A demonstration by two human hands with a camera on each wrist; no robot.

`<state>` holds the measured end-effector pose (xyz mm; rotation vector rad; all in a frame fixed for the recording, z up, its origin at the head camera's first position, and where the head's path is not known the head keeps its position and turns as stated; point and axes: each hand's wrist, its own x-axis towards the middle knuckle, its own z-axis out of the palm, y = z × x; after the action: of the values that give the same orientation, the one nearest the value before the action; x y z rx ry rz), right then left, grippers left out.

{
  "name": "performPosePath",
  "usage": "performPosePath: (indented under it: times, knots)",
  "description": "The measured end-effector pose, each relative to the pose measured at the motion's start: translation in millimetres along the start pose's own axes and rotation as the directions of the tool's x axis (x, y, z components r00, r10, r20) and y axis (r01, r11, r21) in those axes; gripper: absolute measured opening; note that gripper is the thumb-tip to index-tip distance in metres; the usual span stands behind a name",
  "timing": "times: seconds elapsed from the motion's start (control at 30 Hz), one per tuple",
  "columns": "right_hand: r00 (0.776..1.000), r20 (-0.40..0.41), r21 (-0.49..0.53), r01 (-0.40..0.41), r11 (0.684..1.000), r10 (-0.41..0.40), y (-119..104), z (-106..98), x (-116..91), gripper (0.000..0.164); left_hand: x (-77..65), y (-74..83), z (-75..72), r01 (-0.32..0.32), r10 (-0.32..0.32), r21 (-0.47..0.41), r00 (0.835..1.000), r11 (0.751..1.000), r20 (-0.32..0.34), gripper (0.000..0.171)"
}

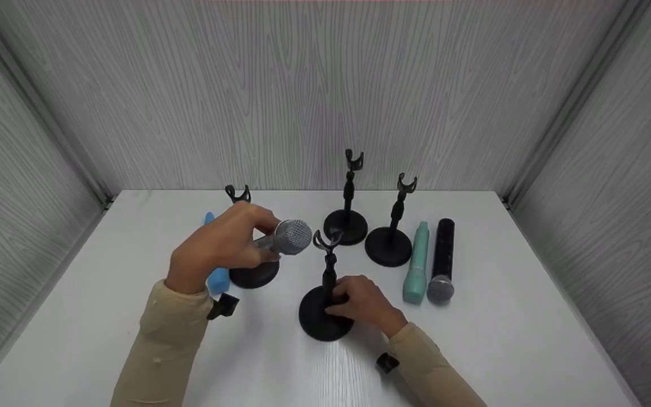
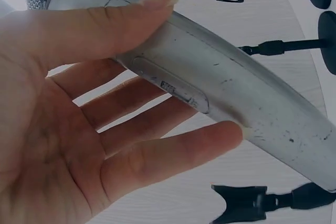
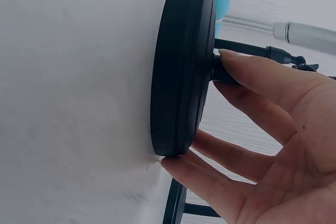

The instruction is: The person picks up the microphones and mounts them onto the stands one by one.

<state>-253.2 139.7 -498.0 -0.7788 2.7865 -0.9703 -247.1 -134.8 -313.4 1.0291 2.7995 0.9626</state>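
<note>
My left hand [image 1: 212, 243] grips a silver microphone [image 1: 293, 237] by its body, the mesh head toward the right. In the left wrist view the thumb lies over the microphone [image 2: 236, 87] and the fingers reach beneath it. Just in front and to the right stands a black desktop microphone stand [image 1: 314, 316] with a round base and an empty forked clip. My right hand [image 1: 368, 302] pinches its pole low down. The right wrist view has a fingertip of the right hand [image 3: 294, 119] touching the rim of the base [image 3: 181, 72].
Three more black stands hold nothing: one behind the left hand [image 1: 255, 275], a back stand [image 1: 346, 227] and a right one [image 1: 389, 249]. A teal microphone [image 1: 417, 265] and a black microphone [image 1: 443, 254] lie at right. A blue microphone [image 1: 218, 281] is partly hidden. Panels [image 1: 314, 96] enclose the table.
</note>
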Motion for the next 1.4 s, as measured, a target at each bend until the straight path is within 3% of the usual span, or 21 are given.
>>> performPosePath:
  times: [0.33, 0.6, 1.0, 1.17, 1.4]
  knots:
    - [1.000, 0.002, 0.017, -0.010, 1.000, 0.010, -1, 2, 0, 0.014, 21.1, 14.1, 3.8, -0.051, 0.051, 0.002, 0.998, 0.999, -0.022, 0.029]
    - [1.000, 0.004, 0.029, -0.005, 1.000, 0.004, 1, 2, 1, 0.013, 32.5, 18.5, 8.4, -0.131, 0.131, 0.012, 0.989, 0.991, -0.069, 0.026]
    - [1.000, -0.002, 0.043, -0.012, 0.999, 0.012, 0, 2, -1, 0.013, 47.1, 27.5, 15.3, -0.288, 0.288, 0.019, 0.947, 0.957, -0.140, 0.021]
    - [0.999, -0.016, 0.049, -0.035, 0.998, 0.036, 0, 3, -2, 0.011, 52.3, 30.9, 23.3, -0.331, 0.333, 0.044, 0.927, 0.943, -0.170, 0.025]
    - [0.999, -0.026, 0.050, -0.045, 0.998, 0.047, 0, 3, -2, 0.011, 56.3, 32.0, 34.6, -0.357, 0.362, 0.064, 0.914, 0.932, -0.180, 0.030]
